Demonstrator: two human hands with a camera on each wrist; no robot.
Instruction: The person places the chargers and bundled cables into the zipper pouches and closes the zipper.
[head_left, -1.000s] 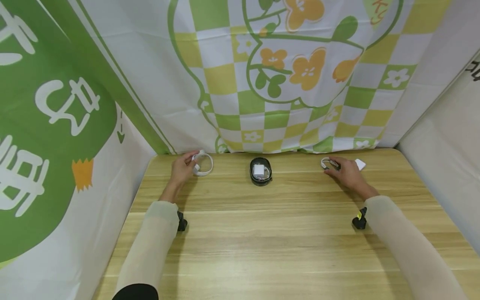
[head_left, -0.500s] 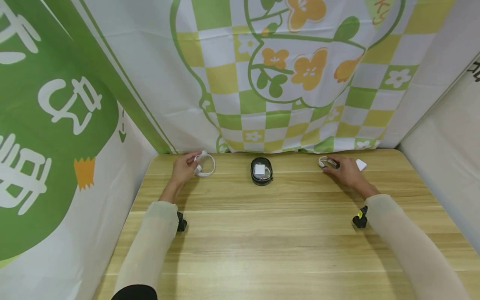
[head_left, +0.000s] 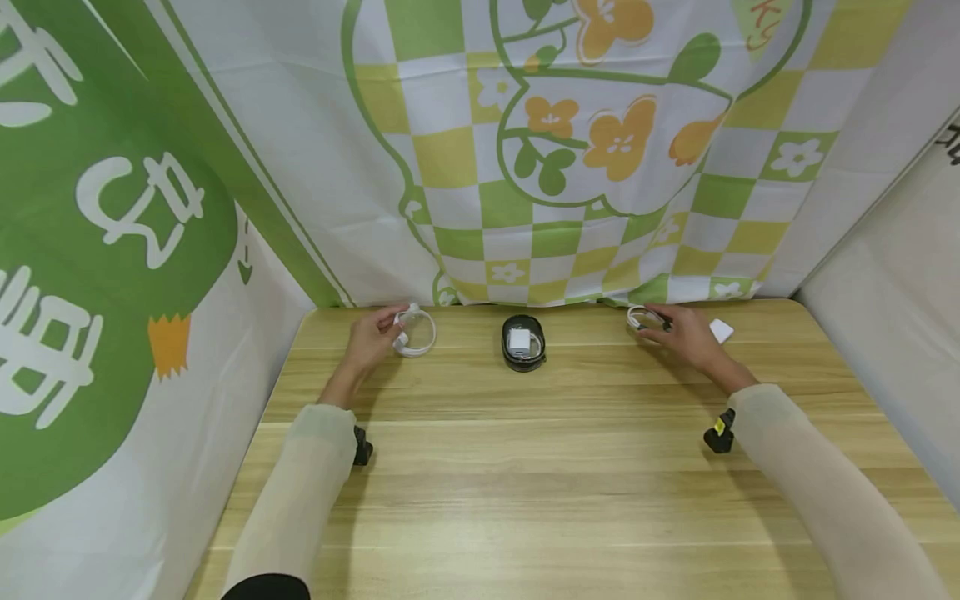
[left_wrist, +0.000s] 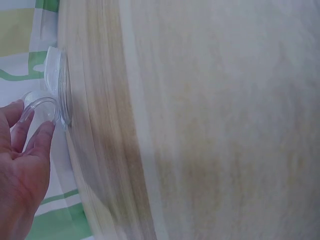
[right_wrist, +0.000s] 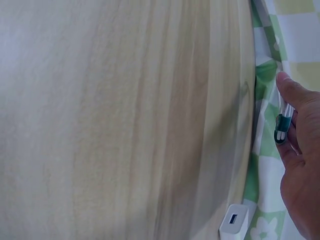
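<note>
My left hand (head_left: pixel 369 337) pinches the edge of a coiled white charging cable (head_left: pixel 415 354) at the back left of the table. In the left wrist view the fingertips close on a small loop of that cable (left_wrist: pixel 61 92), with the rest of the coil beyond. At the back right, my right hand (head_left: pixel 686 337) grips a smaller white cable (head_left: pixel 636 317) bundled in a loop. A dark teal band (right_wrist: pixel 283 122) shows on it in the right wrist view. Next to that hand lies a white charger block (head_left: pixel 721 331), its USB port visible in the right wrist view.
Between the hands sits a small black oval case (head_left: pixel 522 364) holding a white adapter (head_left: pixel 519 341) and a cable. The wooden table (head_left: pixel 517 467) ends at a patterned cloth (head_left: pixel 457 200) behind; more cloth hangs on both sides.
The left hand has shifted slightly right with its coiled cable. The right hand has moved left with its cable, away from the charger block.
</note>
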